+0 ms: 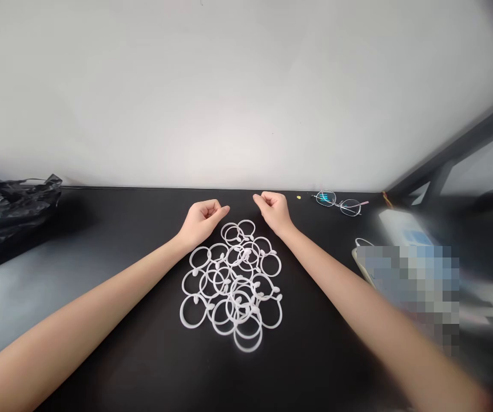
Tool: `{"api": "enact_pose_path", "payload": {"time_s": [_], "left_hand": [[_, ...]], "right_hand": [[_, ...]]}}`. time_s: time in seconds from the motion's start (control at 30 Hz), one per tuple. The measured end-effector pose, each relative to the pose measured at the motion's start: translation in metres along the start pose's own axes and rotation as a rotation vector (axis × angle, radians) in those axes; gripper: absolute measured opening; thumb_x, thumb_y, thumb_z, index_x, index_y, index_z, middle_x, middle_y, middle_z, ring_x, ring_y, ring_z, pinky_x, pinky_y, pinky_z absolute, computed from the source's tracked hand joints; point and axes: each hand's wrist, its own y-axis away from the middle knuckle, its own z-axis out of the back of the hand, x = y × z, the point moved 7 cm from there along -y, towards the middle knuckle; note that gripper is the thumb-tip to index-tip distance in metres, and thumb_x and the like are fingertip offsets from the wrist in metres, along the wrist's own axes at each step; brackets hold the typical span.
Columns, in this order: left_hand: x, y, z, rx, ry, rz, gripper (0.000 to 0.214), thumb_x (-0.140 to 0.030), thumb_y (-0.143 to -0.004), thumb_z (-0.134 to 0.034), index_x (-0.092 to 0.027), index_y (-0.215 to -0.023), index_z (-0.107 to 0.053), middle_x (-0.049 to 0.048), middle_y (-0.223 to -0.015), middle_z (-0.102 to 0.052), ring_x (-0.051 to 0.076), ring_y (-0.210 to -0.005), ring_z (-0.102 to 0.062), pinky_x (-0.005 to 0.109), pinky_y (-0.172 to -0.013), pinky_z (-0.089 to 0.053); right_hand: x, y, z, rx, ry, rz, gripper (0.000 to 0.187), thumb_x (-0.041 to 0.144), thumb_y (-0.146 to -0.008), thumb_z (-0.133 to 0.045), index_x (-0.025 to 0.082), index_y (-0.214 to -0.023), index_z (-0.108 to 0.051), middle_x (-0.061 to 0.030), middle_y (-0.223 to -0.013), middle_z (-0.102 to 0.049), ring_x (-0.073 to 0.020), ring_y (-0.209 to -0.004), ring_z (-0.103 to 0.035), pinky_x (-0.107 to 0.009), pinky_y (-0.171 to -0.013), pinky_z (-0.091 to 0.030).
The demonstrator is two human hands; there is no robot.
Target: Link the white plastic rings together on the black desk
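Black bag (12,209) left, glasses (338,202) right of rings (233,283).

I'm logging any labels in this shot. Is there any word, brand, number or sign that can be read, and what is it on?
No readable text anywhere.
The white device at the right has a blue patch, too blurred to read.
The area below it is pixelated.
The white rings, glasses, black bag, left hand and right hand bear no print.

White rings (231,285) – black table (122,252) – black bag (12,203) – white wall (246,86).
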Motion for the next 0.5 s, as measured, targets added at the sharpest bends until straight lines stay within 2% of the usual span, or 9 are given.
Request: {"api": "enact_pose_path", "payload": {"time_s": [0.17, 0.3, 0.37, 0.5], "left_hand": [[-0.003, 0.002, -0.003, 0.014, -0.021, -0.001, 0.044, -0.046, -0.086, -0.059, -0.019, -0.058, -0.040, -0.0065, -0.046, -0.037, 0.007, -0.044, -0.031, 0.023, -0.047, -0.024], [-0.009, 0.004, -0.003, 0.007, -0.045, -0.052, 0.034, -0.049, -0.085, -0.060, -0.018, -0.072, -0.052, -0.0010, -0.066, -0.055, 0.011, -0.059, -0.049, 0.023, -0.050, -0.033], [-0.011, 0.003, -0.006, 0.078, -0.077, -0.059, 0.032, -0.049, -0.084, -0.062, -0.018, -0.084, -0.058, 0.0029, -0.083, -0.063, 0.014, -0.073, -0.058, 0.022, -0.053, -0.037], [-0.013, 0.006, -0.016, 0.342, -0.168, -0.051, 0.040, -0.049, -0.080, -0.067, -0.020, -0.107, -0.058, 0.0066, -0.104, -0.066, 0.018, -0.085, -0.062, 0.025, -0.060, -0.044]], "right_hand": [[0.000, 0.000, -0.003, 0.027, 0.026, -0.014, 0.043, 0.037, -0.082, -0.054, 0.021, -0.053, -0.026, 0.0061, -0.049, -0.025, -0.0083, -0.049, -0.026, -0.025, -0.051, -0.023], [0.004, 0.001, -0.006, 0.054, 0.054, 0.015, 0.043, 0.038, -0.083, -0.053, 0.021, -0.053, -0.027, 0.0061, -0.049, -0.027, -0.0085, -0.050, -0.027, -0.026, -0.051, -0.024], [0.006, 0.001, -0.006, 0.060, 0.070, 0.032, 0.043, 0.039, -0.083, -0.053, 0.021, -0.053, -0.027, 0.0061, -0.049, -0.026, -0.0085, -0.050, -0.026, -0.026, -0.051, -0.024], [0.009, 0.002, -0.006, 0.061, 0.107, 0.065, 0.043, 0.038, -0.083, -0.054, 0.021, -0.054, -0.027, 0.0062, -0.051, -0.025, -0.0085, -0.052, -0.024, -0.026, -0.052, -0.023]]}}
